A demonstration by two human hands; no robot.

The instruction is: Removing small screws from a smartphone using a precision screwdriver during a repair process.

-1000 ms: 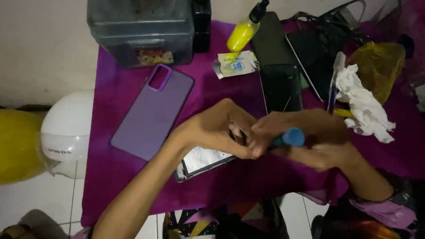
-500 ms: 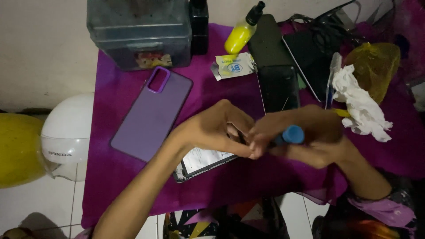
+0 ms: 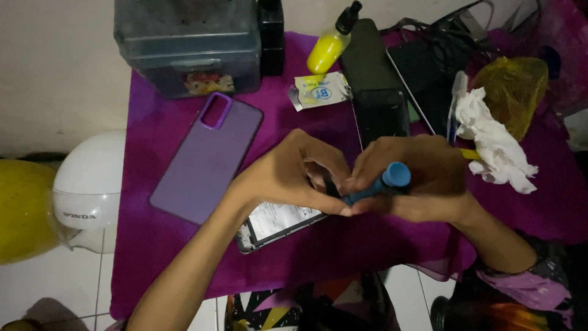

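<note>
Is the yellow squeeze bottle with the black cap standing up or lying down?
Lying down. The yellow squeeze bottle rests on its side on the purple cloth, its black cap pointing away from the person.

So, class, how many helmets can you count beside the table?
2: a white helmet left of the purple cloth, and a yellow helmet at the frame's left edge, cropped. Others may be out of view.

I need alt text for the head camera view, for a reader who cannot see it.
Two hands meet over an opened phone on a purple cloth: the right hand grips a blue-handled screwdriver, the left hand steadies the phone. Nearby lie a purple phone case, a yellow bottle, and crumpled white tissue.
</note>
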